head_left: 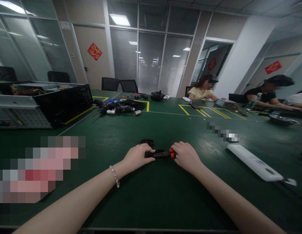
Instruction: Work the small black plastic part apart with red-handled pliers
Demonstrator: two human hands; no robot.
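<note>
My right hand (187, 155) is closed around the red handles of a pair of pliers (162, 154), whose dark jaws point left. The jaws meet a small black part (149, 154), which my left hand (136, 156) pinches between thumb and fingers. What kind of part it is I cannot make out. Another small black piece (147, 142) lies on the green table just beyond my left hand. A beaded bracelet (114, 176) circles my left wrist.
An opened computer case (68, 104) stands at the left. Cables and tools (117, 106) lie in a heap farther back. To the right is a white power strip (255, 162), with a metal bowl (283, 120) behind it. Several people sit across the table at the right.
</note>
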